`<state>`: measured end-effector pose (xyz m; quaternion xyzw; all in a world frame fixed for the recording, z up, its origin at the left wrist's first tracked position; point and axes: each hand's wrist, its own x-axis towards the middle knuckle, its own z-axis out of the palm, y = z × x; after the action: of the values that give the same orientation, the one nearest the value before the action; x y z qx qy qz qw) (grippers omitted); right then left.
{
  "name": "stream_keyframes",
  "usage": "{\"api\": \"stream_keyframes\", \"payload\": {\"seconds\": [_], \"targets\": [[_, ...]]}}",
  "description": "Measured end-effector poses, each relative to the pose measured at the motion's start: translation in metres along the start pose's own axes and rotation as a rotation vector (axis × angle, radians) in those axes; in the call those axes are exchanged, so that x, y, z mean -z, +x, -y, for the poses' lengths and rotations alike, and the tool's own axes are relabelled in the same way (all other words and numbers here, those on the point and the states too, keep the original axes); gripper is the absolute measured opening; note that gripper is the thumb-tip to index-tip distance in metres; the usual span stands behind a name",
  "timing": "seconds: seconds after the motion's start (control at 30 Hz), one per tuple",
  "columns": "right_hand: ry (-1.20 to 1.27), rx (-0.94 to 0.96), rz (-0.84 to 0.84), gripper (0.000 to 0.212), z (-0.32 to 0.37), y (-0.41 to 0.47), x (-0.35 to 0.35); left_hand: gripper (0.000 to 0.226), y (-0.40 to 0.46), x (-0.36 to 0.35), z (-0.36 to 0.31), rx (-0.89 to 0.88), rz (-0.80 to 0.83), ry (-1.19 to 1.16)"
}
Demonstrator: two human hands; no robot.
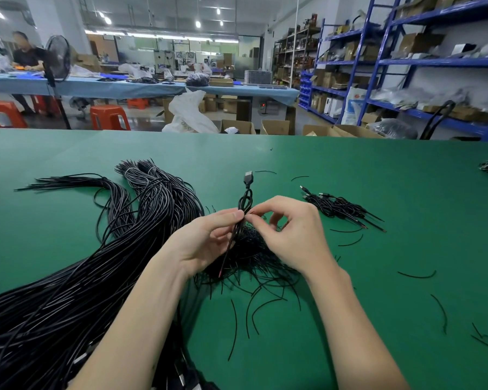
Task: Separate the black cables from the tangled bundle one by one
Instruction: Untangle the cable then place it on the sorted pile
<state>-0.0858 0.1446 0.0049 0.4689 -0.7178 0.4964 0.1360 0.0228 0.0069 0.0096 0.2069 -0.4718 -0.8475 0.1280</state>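
two hands pinching one black cable above a green table
big cable bundle sprawls at left; left hand and right hand each pinch the folded cable with thumb and forefinger, plug end up, over a heap of cut pieces; sorted cables lie at right

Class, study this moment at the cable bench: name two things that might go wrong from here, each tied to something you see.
1. Both hands, left hand and right hand, pinch one folded cable above a heap of short black offcuts; offcuts may snag and lift with it.
2. The large cable bundle lies against the left forearm; a pull might drag strands across.
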Motion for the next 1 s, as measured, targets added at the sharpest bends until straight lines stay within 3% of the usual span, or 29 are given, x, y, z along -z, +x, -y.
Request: {"api": "stream_keyframes", "payload": {"seconds": [0.13, 0.27, 0.33, 0.4, 0.47, 0.57, 0.63, 0.73, 0.87, 1.0], "targets": [[0.409, -0.377, -0.05, 0.017, 0.009, 0.001, -0.017, 0.039, 0.001, 0.004, 0.003, -0.337, 0.002, 0.152], [1.238, -1.085, 0.085, 0.011, 0.008, 0.003, -0.02, 0.02, 0.002, 0.006, 0.004, -0.677, -0.036, 0.567], [1.524, -1.271, 0.132, 0.002, 0.006, -0.001, -0.023, 0.019, 0.003, 0.01, 0.005, -0.714, -0.026, 0.649], [1.385, -1.205, 0.205, 0.002, 0.006, -0.004, -0.025, 0.017, 0.003, 0.014, 0.005, -0.634, -0.046, 0.609], [0.982, -1.025, 0.23, 0.002, 0.005, -0.002, -0.021, 0.025, 0.002, 0.013, 0.004, -0.463, -0.064, 0.477], [0.403, -0.604, 0.108, 0.018, 0.0, 0.0, -0.015, 0.042, 0.003, 0.01, 0.005, -0.241, -0.078, 0.177], [0.127, -0.308, 0.094, 0.021, 0.001, -0.001, -0.013, 0.043, 0.004, 0.011, 0.005, -0.146, -0.069, 0.151], [-0.023, -0.164, 0.131, 0.008, 0.003, -0.002, -0.013, 0.031, 0.002, 0.01, 0.006, -0.047, -0.048, 0.201], [-0.119, -0.083, 0.109, 0.012, 0.001, -0.001, -0.006, 0.022, 0.004, 0.01, 0.008, 0.003, -0.052, 0.127], [-0.07, -0.16, 0.043, 0.009, 0.002, -0.003, -0.01, 0.032, 0.003, 0.01, 0.008, -0.051, -0.051, 0.119]]}}
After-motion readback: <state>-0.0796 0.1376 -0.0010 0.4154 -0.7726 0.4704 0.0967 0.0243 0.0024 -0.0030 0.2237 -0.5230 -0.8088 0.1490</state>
